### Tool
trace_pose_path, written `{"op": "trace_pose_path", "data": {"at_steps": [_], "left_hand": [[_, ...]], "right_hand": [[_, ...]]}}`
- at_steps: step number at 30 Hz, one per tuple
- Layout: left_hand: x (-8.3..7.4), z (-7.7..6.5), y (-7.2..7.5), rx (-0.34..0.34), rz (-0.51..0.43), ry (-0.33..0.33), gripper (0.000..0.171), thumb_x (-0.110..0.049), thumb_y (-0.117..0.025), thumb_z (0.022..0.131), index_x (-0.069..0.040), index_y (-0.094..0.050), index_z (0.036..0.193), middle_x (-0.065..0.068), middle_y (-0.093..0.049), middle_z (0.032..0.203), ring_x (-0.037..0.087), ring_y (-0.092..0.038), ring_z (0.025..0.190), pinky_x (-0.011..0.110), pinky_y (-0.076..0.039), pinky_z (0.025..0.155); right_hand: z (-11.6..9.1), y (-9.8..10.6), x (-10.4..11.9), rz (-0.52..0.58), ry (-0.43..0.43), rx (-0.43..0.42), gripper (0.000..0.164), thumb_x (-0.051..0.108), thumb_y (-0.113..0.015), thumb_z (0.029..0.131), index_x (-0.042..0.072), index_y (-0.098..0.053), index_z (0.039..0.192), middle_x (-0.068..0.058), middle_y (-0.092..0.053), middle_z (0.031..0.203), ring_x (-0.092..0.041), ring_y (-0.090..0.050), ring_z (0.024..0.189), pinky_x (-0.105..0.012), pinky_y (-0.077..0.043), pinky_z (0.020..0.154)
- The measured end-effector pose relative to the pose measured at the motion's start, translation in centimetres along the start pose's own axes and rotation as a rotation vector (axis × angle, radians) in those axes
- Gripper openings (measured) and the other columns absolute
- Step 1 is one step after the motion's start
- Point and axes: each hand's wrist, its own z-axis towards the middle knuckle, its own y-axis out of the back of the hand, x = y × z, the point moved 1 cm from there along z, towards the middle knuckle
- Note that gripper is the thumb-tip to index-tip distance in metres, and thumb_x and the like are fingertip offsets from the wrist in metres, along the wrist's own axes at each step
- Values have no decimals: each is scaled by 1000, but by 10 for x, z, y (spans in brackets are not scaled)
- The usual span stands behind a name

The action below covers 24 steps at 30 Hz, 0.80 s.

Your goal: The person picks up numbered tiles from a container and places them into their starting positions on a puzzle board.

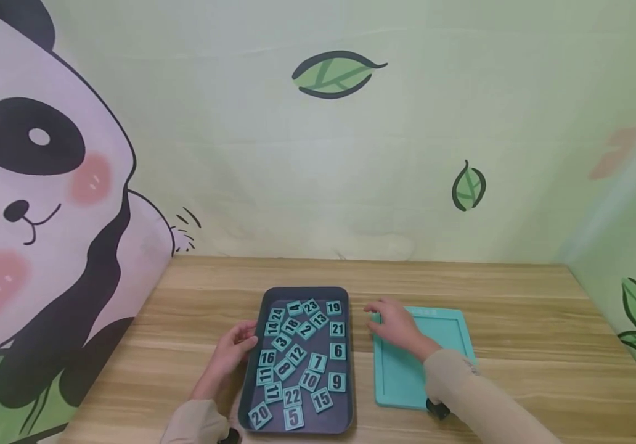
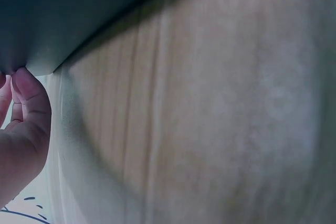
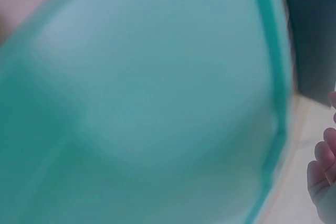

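Note:
A dark blue-grey rectangular tray (image 1: 329, 419) lies on the wooden table, scattered with teal square number tiles (image 1: 293, 418). At its left side, my left hand (image 1: 224, 357) holds the tray's edge with thumb and fingertips. The left wrist view shows the thumb (image 2: 32, 95) at the dark tray wall (image 2: 52, 24). To the right lies a teal frame board (image 1: 401, 385) with a raised border. Above its upper left part hovers my right hand (image 1: 398, 327), fingers loosely bent toward the tray and holding nothing. Its fingers (image 3: 325, 161) show at the right wrist view's edge.
The wooden table (image 1: 529, 345) extends right of the board and meets a pale green wall (image 1: 229, 123) with printed leaves at the back. A printed panda (image 1: 46, 203) covers the left wall. A narrow strip of table (image 1: 363, 370) separates tray and board.

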Motion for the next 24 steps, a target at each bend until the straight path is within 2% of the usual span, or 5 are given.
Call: {"op": "trace_pose_path", "data": {"at_steps": [7, 14, 18, 21, 24], "left_hand": [[0, -1, 3, 1, 11, 3, 35, -9, -49, 88, -8, -47, 123, 14, -52, 113, 21, -50, 96, 29, -45, 74], [-1, 0, 4, -4, 6, 8, 36, -9, -49, 88, -9, -48, 123, 14, -52, 113, 21, -50, 96, 29, -45, 74], [0, 0, 2, -3, 5, -2, 35, -9, -50, 87, -9, -48, 123, 14, -52, 113, 21, -50, 95, 29, -46, 73], [0, 0, 2, -4, 1, -10, 35, -8, -50, 87, -8, -48, 122, 15, -53, 112, 20, -51, 94, 29, -46, 72], [0, 1, 2, -7, -5, -8, 35, -8, -50, 87, -8, -49, 122, 15, -53, 112, 21, -51, 94, 29, -47, 71]], "right_hand": [[11, -3, 32, 66, 90, 25, 25, 17, -64, 76, 9, -63, 100, -5, -58, 93, -19, -55, 86, -31, -47, 70], [21, -11, 62, 72, 186, 111, 29, 21, -62, 80, 7, -61, 105, -7, -57, 97, -19, -55, 89, -32, -47, 74], [26, -20, 74, 88, 186, 180, 33, 23, -61, 80, 7, -60, 109, -8, -56, 101, -20, -54, 94, -34, -45, 79], [28, -29, 80, 136, 156, 240, 36, 24, -61, 81, 7, -57, 113, -8, -56, 106, -21, -53, 97, -35, -44, 84], [29, -38, 84, 156, 141, 277, 39, 24, -61, 81, 8, -56, 115, -8, -55, 108, -20, -53, 99, -34, -45, 83]]}}
